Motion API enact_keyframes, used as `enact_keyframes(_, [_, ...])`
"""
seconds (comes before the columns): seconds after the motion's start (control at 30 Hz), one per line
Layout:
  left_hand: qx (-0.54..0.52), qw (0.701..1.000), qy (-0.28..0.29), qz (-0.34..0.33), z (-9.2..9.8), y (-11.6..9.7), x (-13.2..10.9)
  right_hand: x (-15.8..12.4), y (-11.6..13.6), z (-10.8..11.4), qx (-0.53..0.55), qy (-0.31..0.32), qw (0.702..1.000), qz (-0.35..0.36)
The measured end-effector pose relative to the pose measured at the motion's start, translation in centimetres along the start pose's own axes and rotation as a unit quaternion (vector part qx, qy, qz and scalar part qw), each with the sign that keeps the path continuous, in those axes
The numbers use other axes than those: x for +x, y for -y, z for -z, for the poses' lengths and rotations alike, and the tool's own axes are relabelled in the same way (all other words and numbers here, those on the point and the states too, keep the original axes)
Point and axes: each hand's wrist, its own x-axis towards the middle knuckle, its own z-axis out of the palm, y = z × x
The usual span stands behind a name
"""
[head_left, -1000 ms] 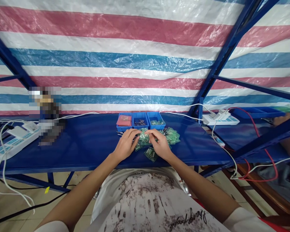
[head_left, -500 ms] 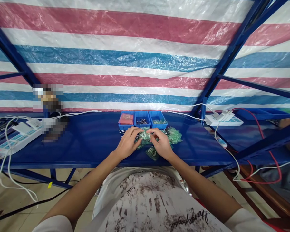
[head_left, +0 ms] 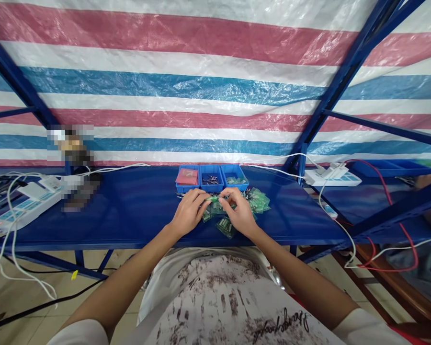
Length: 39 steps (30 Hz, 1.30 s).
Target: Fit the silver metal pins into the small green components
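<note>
Left hand: the left hand (head_left: pixel 191 211) has its thumb and fingertips closed on the left end of a small green piece (head_left: pixel 213 198).
Right hand: the right hand (head_left: pixel 239 211) pinches the other end, thumb against forefinger.
Green piece: between the two sets of fingertips, above the table (head_left: pixel 136 206); too small to tell whether it is bagged.
Under the fingers: green packets (head_left: pixel 207 216) lie in a loose pile, partly hidden by the hands.
Nearer the body than the fingers: a clear bag (head_left: pixel 225 227) with green contents, just beside the right hand.
Right of the right fingers: a spread of pale green bags (head_left: pixel 259 200).
Left of the left fingers: thin dark rods (head_left: pixel 180 195), partly covered.
Beyond the fingers: three blue bins (head_left: pixel 242 186) side by side, with red sheets (head_left: pixel 187 177) in the left, dark slim parts (head_left: pixel 210 180) in the middle, clear-and-green packets in the right.
Well left of the fingers: a white power strip (head_left: pixel 25 206) with cables.
Well right of the fingers: another power strip (head_left: pixel 333 177).
</note>
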Motion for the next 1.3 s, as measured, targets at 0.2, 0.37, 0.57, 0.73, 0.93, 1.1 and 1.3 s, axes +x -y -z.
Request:
enact_keyframes(0.2, [-0.018,1.0,0.001,0.017,-0.1,-0.08,-0.26,-0.08,-0.21,-0.13,-0.003,-0.004,1.0,0.007])
enact_keyframes(0.37, [-0.031,0.999,0.006,-0.013,0.17,-0.16,-0.07,0.08,0.05,-0.07,-0.043,0.01,0.998,0.041])
enact_keyframes(0.57, [-0.011,1.0,0.011,-0.007,0.11,0.1,-0.09,0.12,-0.5,-0.16,-0.045,-0.008,0.999,0.022])
enact_keyframes(0.73, [0.019,1.0,0.007,-0.004,-0.05,0.3,-0.16,0.19,-0.6,-0.11,-0.059,-0.014,0.998,0.029])
enact_keyframes(0.93, [0.021,1.0,-0.004,-0.016,-0.02,0.22,-0.1,0.25,-0.38,-0.08,-0.05,0.004,0.998,0.044])
enact_keyframes(1.1, [0.033,0.999,-0.004,0.009,-0.04,0.04,-0.05,0.29,-0.27,-0.06,-0.062,-0.008,0.995,0.073])
enact_keyframes(1.3, [0.039,0.999,-0.003,0.015,0.06,-0.08,0.05,0.06,-0.53,-0.21,-0.036,-0.005,0.999,0.036])
